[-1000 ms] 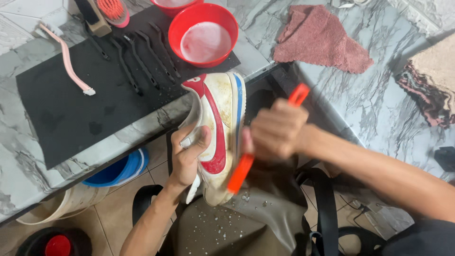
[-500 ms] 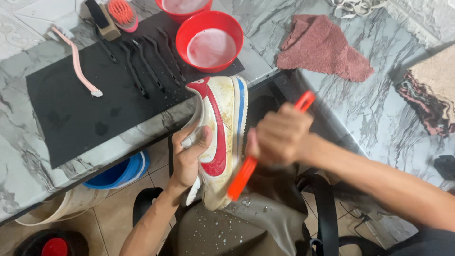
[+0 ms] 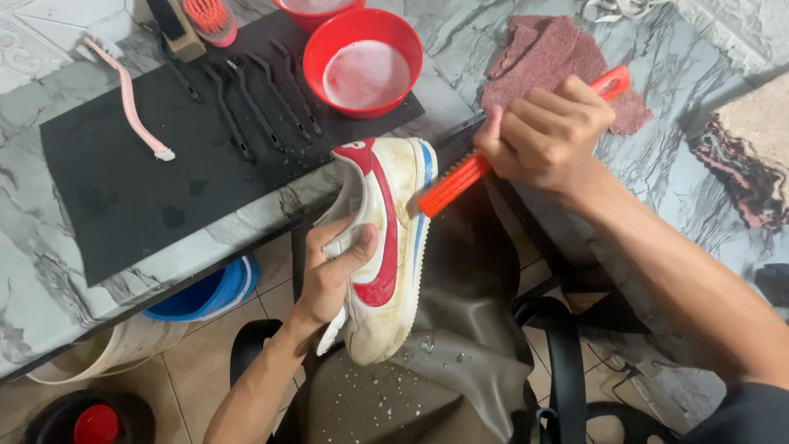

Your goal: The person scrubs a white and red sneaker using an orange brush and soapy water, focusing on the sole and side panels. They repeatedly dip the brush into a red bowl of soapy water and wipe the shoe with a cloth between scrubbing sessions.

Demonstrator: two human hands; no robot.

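My right hand is clamped around the handle of an orange brush, and it has travelled: a second ago the brush lay low along the heel end of the shoe, down by my lap, and now its head sits up at the toe end, touching the blue-edged sole rim near the table edge. My left hand has not let go; it still grips the white and red sneaker at its opening, thumb across the upper, holding it tilted on its side above the dark apron over my knees. I read that as a scrubbing stroke run the length of the sole edge, so the cleaning is moving forward along that side; the leather looks yellowed and grimy yet.

On the marble table lies a black mat, with a red bowl of soapy water, a row of black brushes and a pink brush. A reddish cloth lies beyond my right hand. White flecks dot the apron.
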